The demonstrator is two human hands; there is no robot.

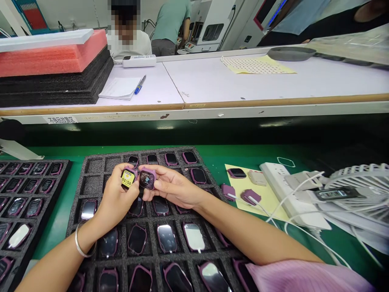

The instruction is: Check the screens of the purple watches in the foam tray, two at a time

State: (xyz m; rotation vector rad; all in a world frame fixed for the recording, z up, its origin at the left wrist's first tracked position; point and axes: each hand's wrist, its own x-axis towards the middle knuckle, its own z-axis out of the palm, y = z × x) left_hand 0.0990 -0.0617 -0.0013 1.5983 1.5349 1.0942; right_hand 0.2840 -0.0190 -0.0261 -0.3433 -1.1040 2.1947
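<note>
Above green matting's point(62, 202) foam tray point(94, 166), left hand point(117, 198) clasps a lit watch point(128, 178); right hand point(173, 188) a darker watch point(147, 179).

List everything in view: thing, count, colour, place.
yellow-screen watch: one, purple case, in left hand
dark-screen watch: one, purple case, in right hand
middle tray: one, black foam, on green mat
tray watches: many, purple-rimmed, in middle tray pockets
left tray: one, black foam, left edge
yellow sheet: one, right of middle tray
loose watches: several, mostly purple, on yellow sheet
power strip: one, white, right of yellow sheet
fan: one, white, far right
foam stack: one, pink over black, shelf upper left
bracelet: one, silver, left wrist
left hand: one, holding yellow-screen watch
right hand: one, holding dark-screen watch
</note>
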